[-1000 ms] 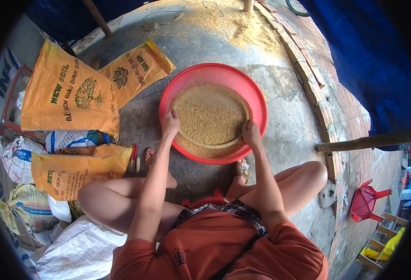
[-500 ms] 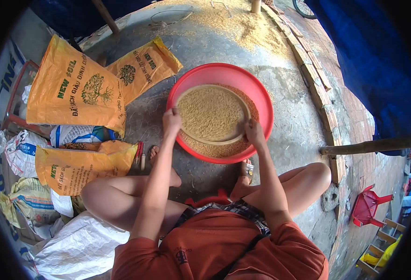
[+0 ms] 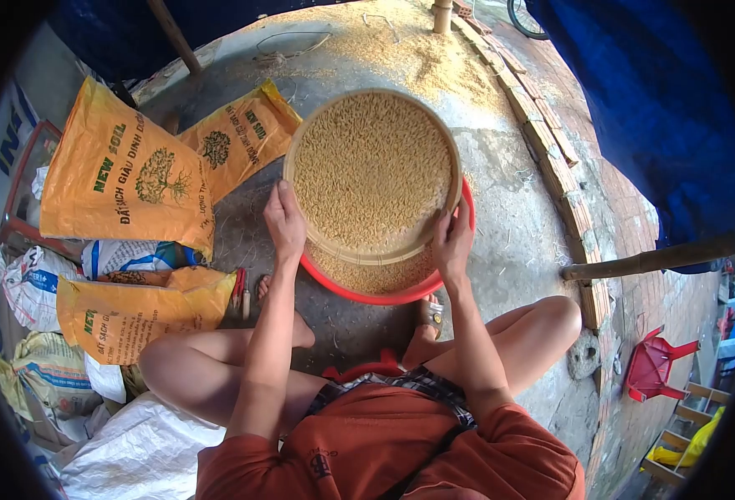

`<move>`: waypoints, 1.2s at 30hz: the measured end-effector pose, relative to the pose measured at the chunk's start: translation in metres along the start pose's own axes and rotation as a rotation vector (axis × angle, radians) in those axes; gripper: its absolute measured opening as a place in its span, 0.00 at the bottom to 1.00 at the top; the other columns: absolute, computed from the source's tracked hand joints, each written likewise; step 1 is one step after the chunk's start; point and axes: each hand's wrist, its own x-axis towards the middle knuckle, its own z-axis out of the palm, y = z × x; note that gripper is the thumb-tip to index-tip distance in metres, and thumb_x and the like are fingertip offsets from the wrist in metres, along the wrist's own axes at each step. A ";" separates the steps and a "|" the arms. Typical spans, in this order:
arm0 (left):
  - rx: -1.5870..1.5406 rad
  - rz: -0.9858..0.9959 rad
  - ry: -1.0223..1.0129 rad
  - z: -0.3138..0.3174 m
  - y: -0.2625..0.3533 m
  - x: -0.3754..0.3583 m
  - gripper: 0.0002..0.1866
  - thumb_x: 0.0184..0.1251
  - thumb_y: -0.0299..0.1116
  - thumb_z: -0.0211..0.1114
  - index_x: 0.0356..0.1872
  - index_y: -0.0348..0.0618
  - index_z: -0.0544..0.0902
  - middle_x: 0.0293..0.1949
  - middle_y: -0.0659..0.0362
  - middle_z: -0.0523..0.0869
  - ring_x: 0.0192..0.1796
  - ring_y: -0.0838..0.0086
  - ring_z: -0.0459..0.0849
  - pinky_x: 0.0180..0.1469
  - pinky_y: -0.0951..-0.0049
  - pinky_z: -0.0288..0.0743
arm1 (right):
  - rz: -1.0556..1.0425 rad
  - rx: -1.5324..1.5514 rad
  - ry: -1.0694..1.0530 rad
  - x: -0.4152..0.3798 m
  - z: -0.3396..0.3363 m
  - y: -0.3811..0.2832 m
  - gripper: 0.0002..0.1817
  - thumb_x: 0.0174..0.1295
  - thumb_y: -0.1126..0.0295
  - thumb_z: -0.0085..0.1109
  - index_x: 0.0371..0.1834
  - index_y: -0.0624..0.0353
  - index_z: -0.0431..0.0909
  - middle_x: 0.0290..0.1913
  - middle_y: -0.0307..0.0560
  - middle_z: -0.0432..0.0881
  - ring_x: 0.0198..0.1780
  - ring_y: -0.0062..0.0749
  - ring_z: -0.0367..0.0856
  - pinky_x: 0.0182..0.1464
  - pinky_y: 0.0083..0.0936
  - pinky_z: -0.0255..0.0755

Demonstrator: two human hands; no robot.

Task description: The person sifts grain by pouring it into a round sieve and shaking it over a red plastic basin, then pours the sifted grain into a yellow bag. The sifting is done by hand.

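Note:
Between my hands is a round sieve [image 3: 454,179] with a pale rim, spread with tan grain [image 3: 371,162] that looks like unhusked rice. My left hand [image 3: 285,221] is closed on its left rim, thumb on top. On the lower right rim, my right hand [image 3: 453,243] grips it the same way. Below the sieve stands a red basin [image 3: 367,298], mostly covered by it. More grain [image 3: 405,273], finer and browner, lies in the basin and shows along the near side.
Orange soil bags [image 3: 134,175] and white sacks [image 3: 134,450] lie to the left, beside red-handled tools [image 3: 240,287]. Husks [image 3: 426,62] are scattered on the far floor. A brick edging [image 3: 551,162], wooden pole [image 3: 651,260] and red stool [image 3: 659,364] are at right.
Both hands have raised the sieve out of the basin, up and toward the far side. It appears larger, and its grain is spread sharply rather than blurred.

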 end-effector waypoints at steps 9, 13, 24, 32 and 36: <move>0.378 -0.153 -0.056 0.027 -0.116 -0.035 0.20 0.63 0.39 0.42 0.31 0.30 0.76 0.29 0.39 0.77 0.37 0.47 0.76 0.40 0.57 0.68 | 0.171 -0.435 -0.234 -0.034 0.029 0.092 0.13 0.58 0.67 0.39 0.39 0.67 0.64 0.26 0.66 0.75 0.31 0.61 0.74 0.35 0.47 0.66; 0.386 -0.183 -0.072 0.024 -0.105 -0.024 0.19 0.63 0.38 0.43 0.27 0.30 0.76 0.26 0.40 0.78 0.34 0.49 0.77 0.37 0.58 0.68 | 0.147 -0.392 -0.277 -0.026 0.023 0.081 0.12 0.58 0.68 0.39 0.38 0.67 0.64 0.25 0.67 0.74 0.30 0.59 0.74 0.33 0.47 0.67; 0.118 0.079 0.017 0.022 -0.052 -0.005 0.18 0.64 0.37 0.42 0.33 0.30 0.74 0.26 0.41 0.77 0.31 0.48 0.76 0.33 0.59 0.65 | 0.001 -0.128 0.080 -0.010 0.024 0.053 0.13 0.60 0.71 0.40 0.47 0.63 0.65 0.25 0.62 0.72 0.28 0.53 0.74 0.29 0.37 0.65; 0.349 -0.200 -0.069 0.030 -0.105 -0.023 0.20 0.63 0.38 0.41 0.30 0.30 0.75 0.26 0.39 0.77 0.34 0.48 0.76 0.37 0.56 0.67 | 0.153 -0.346 -0.161 -0.021 0.020 0.076 0.10 0.58 0.69 0.41 0.37 0.65 0.68 0.25 0.63 0.74 0.30 0.56 0.74 0.31 0.42 0.66; 0.000 -0.009 0.021 0.015 -0.041 0.004 0.18 0.65 0.37 0.41 0.34 0.30 0.74 0.28 0.48 0.80 0.32 0.69 0.78 0.35 0.71 0.68 | -0.015 -0.055 0.042 0.000 0.007 0.016 0.14 0.59 0.71 0.40 0.46 0.65 0.67 0.30 0.63 0.74 0.31 0.48 0.76 0.33 0.36 0.67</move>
